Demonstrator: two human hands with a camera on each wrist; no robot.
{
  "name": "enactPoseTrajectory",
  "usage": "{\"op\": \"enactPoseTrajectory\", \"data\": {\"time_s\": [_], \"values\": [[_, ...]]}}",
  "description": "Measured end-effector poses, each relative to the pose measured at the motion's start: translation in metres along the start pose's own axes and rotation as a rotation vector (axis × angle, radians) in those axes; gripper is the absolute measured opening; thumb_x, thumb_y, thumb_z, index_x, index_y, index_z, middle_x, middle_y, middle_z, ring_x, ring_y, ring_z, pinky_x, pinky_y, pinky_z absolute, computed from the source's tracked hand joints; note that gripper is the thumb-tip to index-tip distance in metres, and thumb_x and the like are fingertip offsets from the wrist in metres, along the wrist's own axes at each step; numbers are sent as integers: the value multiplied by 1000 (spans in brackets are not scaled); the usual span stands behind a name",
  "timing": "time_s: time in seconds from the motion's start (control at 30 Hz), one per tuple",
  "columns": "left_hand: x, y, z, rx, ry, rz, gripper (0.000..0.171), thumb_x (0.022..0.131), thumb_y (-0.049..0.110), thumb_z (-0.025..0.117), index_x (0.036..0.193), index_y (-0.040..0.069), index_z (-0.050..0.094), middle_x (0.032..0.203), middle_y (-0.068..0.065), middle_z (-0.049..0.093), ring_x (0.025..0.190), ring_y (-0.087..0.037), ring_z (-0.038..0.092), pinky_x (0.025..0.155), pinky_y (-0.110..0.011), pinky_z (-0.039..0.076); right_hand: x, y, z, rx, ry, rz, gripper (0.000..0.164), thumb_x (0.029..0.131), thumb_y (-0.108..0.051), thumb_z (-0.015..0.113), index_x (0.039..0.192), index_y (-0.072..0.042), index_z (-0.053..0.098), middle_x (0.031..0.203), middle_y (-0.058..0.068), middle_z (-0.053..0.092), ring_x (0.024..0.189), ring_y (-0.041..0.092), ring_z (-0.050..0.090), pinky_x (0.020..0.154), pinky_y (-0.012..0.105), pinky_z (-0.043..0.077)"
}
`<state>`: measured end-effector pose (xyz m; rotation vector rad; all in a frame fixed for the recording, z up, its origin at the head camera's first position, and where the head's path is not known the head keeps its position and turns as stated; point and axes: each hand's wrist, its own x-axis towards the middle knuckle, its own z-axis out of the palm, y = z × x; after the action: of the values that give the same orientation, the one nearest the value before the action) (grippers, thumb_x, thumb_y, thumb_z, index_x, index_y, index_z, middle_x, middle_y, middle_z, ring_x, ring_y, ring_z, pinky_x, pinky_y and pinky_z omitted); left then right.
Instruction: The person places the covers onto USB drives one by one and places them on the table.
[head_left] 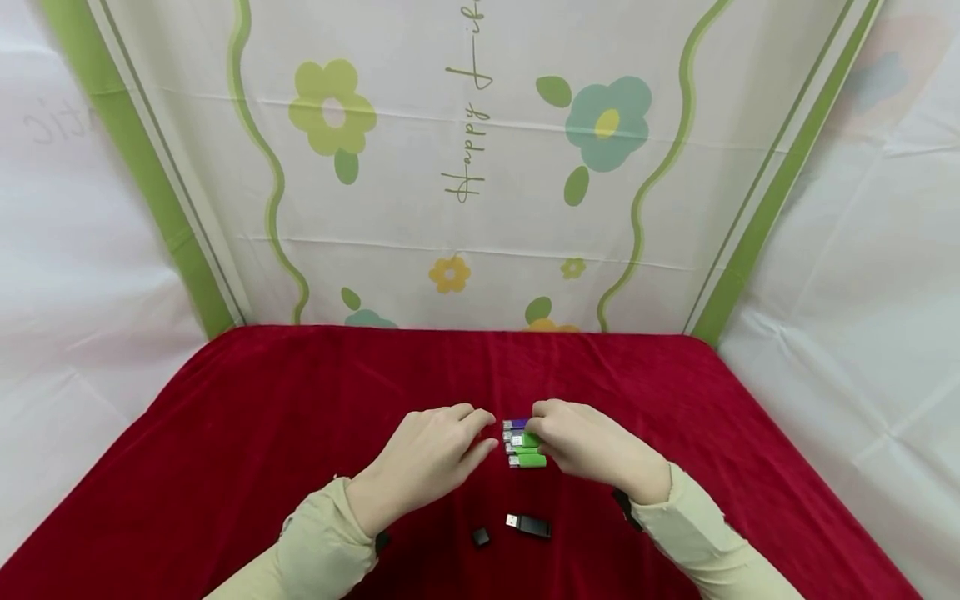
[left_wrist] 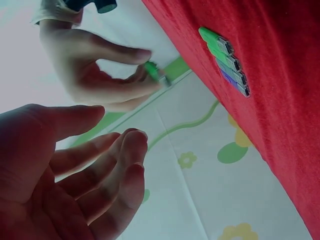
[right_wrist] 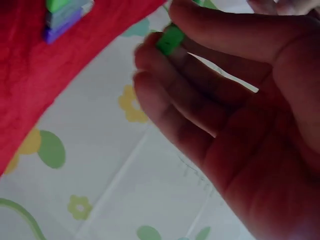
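Observation:
My right hand [head_left: 592,443] pinches a green USB flash drive [left_wrist: 152,70] between thumb and fingertips, above the table, with its metal plug pointing out toward the left. In the right wrist view the drive's green end [right_wrist: 171,40] shows between the fingers. Beneath it, several USB flash drives lie side by side in a row, plugs facing left: a purple one [head_left: 519,423] at the far end, a grey one, and green ones, the nearest green drive [head_left: 532,460] most visible. My left hand [head_left: 431,457] hovers left of the row, fingers loosely bent, holding nothing.
Closer to me on the red cloth [head_left: 337,367] lie a black USB flash drive [head_left: 531,526] and a small black cap-like piece [head_left: 480,537] to its left. White curtains printed with flowers [head_left: 450,274] rise behind the table and on both sides.

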<state>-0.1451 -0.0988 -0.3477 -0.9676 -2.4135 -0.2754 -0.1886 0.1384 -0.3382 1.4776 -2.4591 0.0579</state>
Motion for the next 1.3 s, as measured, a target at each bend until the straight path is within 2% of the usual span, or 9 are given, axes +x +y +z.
{"op": "enactPoseTrajectory", "data": {"time_s": [0.13, 0.27, 0.5, 0.9, 1.13, 1.3], "values": [[0, 0, 0, 12, -18, -13, 25, 90, 28, 73, 107, 11, 70, 83, 4, 64, 54, -4, 46, 44, -15, 36, 1, 3, 12, 4, -65, -3, 27, 71, 4, 81, 69, -12, 60, 66, -7, 40, 56, 7, 37, 53, 18, 36], [0, 0, 0, 15, -40, -22, 23, 90, 28, 73, 106, 11, 70, 79, 5, 63, 53, -3, 44, 43, -15, 34, 2, 3, 21, 29, -118, 2, 25, 71, 1, 84, 70, -11, 62, 68, -6, 46, 57, 6, 43, 54, 17, 39], [-1, 0, 0, -1, -69, -28, 17, 89, 26, 73, 99, 12, 69, 71, 7, 56, 49, -3, 38, 41, -16, 31, 4, 0, 29, 52, -175, -1, 31, 68, 2, 84, 62, -14, 58, 66, -7, 50, 57, 7, 50, 55, 15, 41], [-2, 1, 0, 1, -132, -62, 17, 90, 28, 72, 97, 13, 69, 68, 6, 54, 50, -5, 41, 41, -18, 32, 4, -2, 35, 10, -183, 28, 37, 65, 2, 83, 59, -16, 52, 63, -7, 47, 53, 6, 43, 51, 16, 38], [-3, 1, 0, -11, -154, -72, 15, 90, 28, 73, 90, 14, 69, 65, 7, 49, 49, -5, 39, 41, -19, 32, 3, -3, 35, 20, -162, 30, 38, 64, 0, 86, 58, -15, 51, 62, -7, 48, 52, 6, 45, 51, 16, 40], [-3, 1, 0, -14, -147, -69, 16, 90, 27, 73, 84, 14, 67, 62, 8, 43, 47, -5, 36, 40, -19, 31, 2, -2, 35, -7, -135, 35, 41, 64, -4, 86, 57, -18, 48, 60, -9, 41, 49, 5, 35, 46, 18, 36]]}}
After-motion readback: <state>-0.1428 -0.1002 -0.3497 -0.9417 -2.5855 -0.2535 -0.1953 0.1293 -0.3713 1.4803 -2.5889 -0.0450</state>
